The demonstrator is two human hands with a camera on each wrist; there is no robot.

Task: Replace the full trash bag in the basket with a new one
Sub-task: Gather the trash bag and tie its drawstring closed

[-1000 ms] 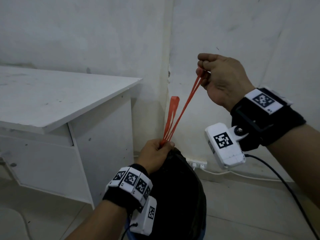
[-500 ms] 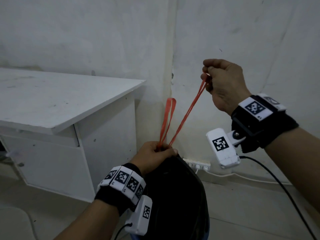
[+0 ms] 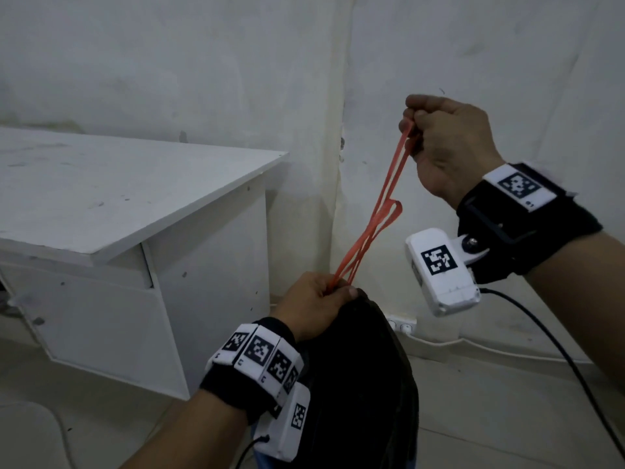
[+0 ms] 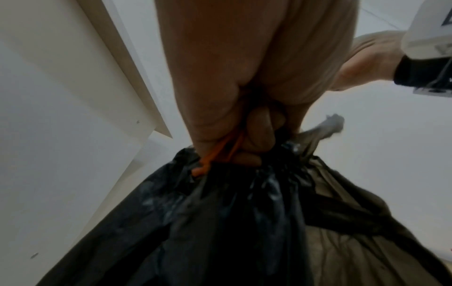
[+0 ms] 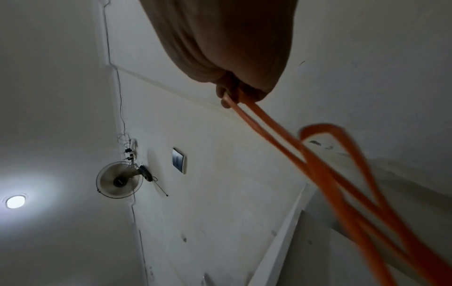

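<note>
A full black trash bag [image 3: 355, 384] hangs low in the middle of the head view, its neck gathered. My left hand [image 3: 318, 299] grips that gathered neck [image 4: 244, 174] where the orange drawstrings [image 3: 375, 225] come out. My right hand [image 3: 439, 143] is raised up and to the right, pinching the far end of one drawstring loop [image 5: 257, 118] and holding it taut. A second, shorter orange loop [image 5: 342, 147] hangs free beside the taut one. The basket is mostly hidden under the bag; only a blue sliver [image 3: 260, 458] shows at the bottom edge.
A white desk [image 3: 111, 198] stands to the left, its side panel close to the bag. White walls meet in a corner behind. A white power strip [image 3: 402, 324] and cable lie along the floor by the wall. A wall fan [image 5: 119, 180] shows in the right wrist view.
The free orange loop has swung from the left of the taut string over to its right side. My right hand stays raised on the string, and my left hand keeps its grip on the neck.
</note>
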